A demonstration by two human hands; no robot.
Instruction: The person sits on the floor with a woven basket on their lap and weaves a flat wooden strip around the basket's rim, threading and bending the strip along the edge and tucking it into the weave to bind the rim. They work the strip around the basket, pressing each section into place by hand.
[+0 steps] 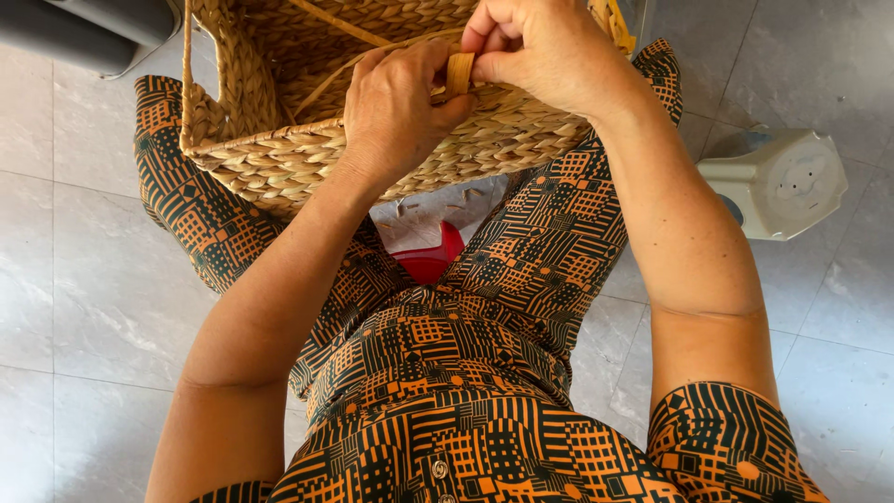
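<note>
Presently, in the head view, a woven basket (279, 140) of thick braided straw-coloured fibre rests on the seated person's lap, across both knees, its open mouth facing up and away from the camera. The left hand (396, 107) lies over the near rim of the basket, fingers curled inside and thumb pressed against the outer weave, gripping the rim. The right hand (540, 51) is clenched just beside it, thumb and forefinger pinching a flat tan fibre strand (458, 73) that stands up from the rim between the two hands. The hands are nearly touching at the strand. Thin loose strands cross the basket's interior. The person wears orange-and-black patterned clothing (466, 391). Between the knees, part of a red stool (430, 261) shows below the basket. A white plastic stool (778, 182) stands on the grey tiled floor (84, 261) to the right, well apart from the basket.
</note>
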